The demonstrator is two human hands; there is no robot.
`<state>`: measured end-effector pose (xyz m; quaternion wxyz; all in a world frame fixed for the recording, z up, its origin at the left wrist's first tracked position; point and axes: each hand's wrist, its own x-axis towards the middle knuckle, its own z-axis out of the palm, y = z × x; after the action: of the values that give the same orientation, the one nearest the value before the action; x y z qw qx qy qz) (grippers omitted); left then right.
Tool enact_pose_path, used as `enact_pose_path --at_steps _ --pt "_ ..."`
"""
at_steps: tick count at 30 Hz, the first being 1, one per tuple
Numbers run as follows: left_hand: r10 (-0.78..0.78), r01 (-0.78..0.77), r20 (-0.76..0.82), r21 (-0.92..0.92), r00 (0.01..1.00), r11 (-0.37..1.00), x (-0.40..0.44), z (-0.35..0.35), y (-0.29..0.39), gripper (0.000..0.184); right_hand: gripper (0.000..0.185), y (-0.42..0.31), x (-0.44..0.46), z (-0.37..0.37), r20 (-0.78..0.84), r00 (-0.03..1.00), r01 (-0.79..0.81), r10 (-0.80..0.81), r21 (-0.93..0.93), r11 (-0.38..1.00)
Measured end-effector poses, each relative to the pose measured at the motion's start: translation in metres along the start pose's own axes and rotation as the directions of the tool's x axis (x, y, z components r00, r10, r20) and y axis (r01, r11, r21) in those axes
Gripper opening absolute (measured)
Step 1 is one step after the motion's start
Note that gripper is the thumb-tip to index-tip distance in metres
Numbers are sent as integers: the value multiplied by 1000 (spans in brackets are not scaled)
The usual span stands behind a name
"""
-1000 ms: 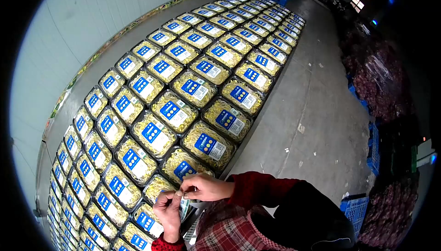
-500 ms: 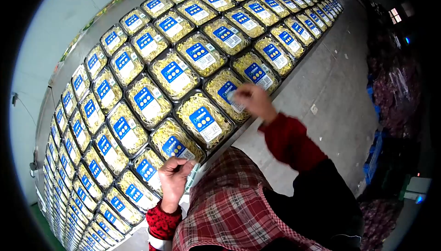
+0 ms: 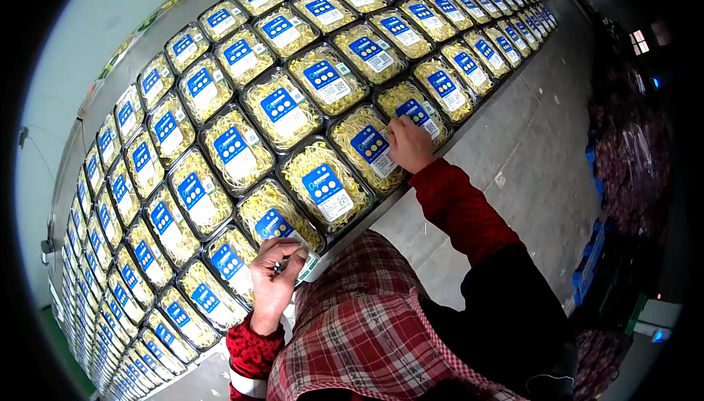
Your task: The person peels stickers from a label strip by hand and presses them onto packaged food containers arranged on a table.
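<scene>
Left hand (image 3: 275,276): low at the near edge of the desk (image 3: 378,214), fingers curled in, thumb pressed against them, gripping a green-and-white label strip (image 3: 311,266) that hangs out beside the palm. Just behind it lies a tray of sprouts (image 3: 258,207), its blue-and-white label partly hidden by the fingers.

Right hand (image 3: 413,144): further along the same near row, palm down, fingers drawn together over the meeting edges of two neighbouring packs, the nearer tray (image 3: 350,144) and the farther tray (image 3: 400,98). Cannot tell from here whether anything is pinched between the fingertips, or whether they touch the film.

Desk covered in close rows of similar black-rimmed packs, all lying flat, most labels face up and readable as blue over white.

Person wears red patterned sleeves (image 3: 462,207) and a checked apron (image 3: 367,320). Grey floor (image 3: 513,152) alongside; beyond it, purplish bulk (image 3: 634,155) stacked near a blue crate (image 3: 587,265). Pale wall (image 3: 81,64) opposite.
</scene>
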<state>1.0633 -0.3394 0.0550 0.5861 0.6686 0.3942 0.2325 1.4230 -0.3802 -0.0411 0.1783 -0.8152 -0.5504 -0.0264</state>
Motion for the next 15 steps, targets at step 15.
enact_pose_path --at_steps 15 --pt "-43 -3 -226 -201 973 980 -17 -9 0 10 38 -34 -1 -38 9 994 -112 113 221 969"
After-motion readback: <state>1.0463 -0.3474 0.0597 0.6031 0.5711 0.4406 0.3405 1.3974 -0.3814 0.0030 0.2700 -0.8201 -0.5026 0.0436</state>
